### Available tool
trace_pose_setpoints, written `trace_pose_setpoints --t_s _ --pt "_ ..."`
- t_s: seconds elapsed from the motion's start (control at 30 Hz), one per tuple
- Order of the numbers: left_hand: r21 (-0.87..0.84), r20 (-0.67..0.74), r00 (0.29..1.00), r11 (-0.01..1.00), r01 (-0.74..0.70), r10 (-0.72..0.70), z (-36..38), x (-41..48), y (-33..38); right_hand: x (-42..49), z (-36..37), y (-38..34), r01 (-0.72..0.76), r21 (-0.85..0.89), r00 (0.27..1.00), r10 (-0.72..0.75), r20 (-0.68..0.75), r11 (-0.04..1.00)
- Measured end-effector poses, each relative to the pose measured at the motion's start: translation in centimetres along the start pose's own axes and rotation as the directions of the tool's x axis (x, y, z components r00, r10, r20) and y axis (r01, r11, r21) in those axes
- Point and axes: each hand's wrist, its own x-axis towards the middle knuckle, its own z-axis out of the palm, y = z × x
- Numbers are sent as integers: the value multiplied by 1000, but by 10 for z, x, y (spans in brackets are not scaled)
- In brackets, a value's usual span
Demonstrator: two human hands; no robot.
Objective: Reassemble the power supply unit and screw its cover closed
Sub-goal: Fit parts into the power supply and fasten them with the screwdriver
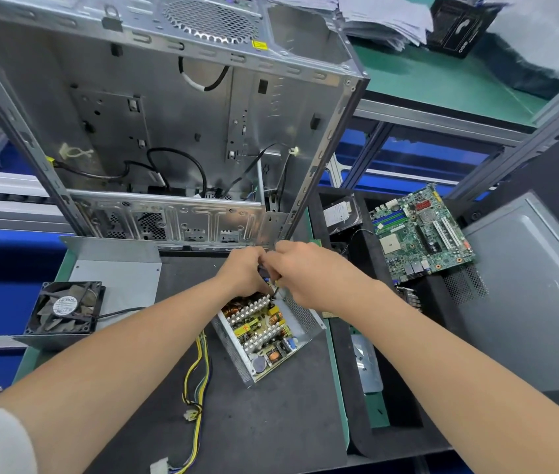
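Screwdriver (275, 288) enters open power supply unit (264, 336)
Left hand (243, 272) and right hand (307, 273) curl fingers round it at unit's far end.

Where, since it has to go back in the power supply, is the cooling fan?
In the head view the fan lies at the left, on the grey metal sheet, left of the open power supply.

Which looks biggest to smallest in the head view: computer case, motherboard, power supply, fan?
1. Computer case, by far.
2. Motherboard and power supply look about alike, so I won't rank them.
3. Black fan, smallest.
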Motion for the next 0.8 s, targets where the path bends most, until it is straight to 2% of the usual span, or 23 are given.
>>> trace_pose_setpoints --t_s 0.13,0.27,0.37,0.47,0.53,0.63,0.7,0.8 --pt "-69 11 1000 998 7 -6 -2 -1 0 4 6 -4 -165 83 982 172 -81 983" --pt "-67 9 1000 997 27 -27 -1 -1 1 9 19 -4 -433 240 883 462 -82 869" --pt "-56 21 999 998 33 -32 -1 -1 1 13 21 -6 -433 234 884 461 -80 870" --pt "-31 22 1000 999 -8 9 -2 0 0 12 21 -10 -285 156 943 306 -134 946" --pt "35 30 997 996 -76 75 -3 -2 1 7 21 -7 -87 6 978 87 -188 996" --pt "96 39 996 992 -85 81 -5 -6 3 0 20 5 246 -180 940 -280 -195 952" --pt "45 30 998 997 -60 59 -7 -6 4 -4 21 10 337 -205 914 -371 -162 919" --pt "9 29 999 999 -44 44 -7 -5 4 -7 19 14 378 -185 915 -396 -75 907"
